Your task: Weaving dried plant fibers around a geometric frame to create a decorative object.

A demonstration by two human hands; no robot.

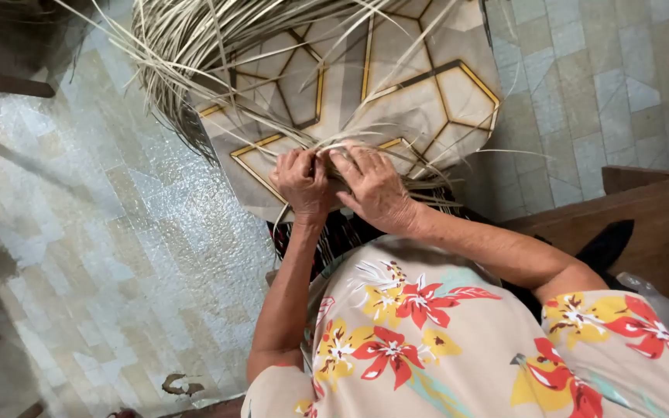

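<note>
A loose bundle of long pale dried straw strips fans out from my lap toward the top of the view. My left hand and my right hand sit side by side at the near end of the strips. Both pinch the strands between fingers and thumbs where they gather together. The strips rest over a flat board with a beige surface and gold and dark geometric lines. My arms come out of a floral short-sleeved top.
A pale tiled floor lies all around. A dark wooden bench or furniture edge stands at the right. Dark wooden pieces show at the left edge. A plastic bag lies near my right shoulder.
</note>
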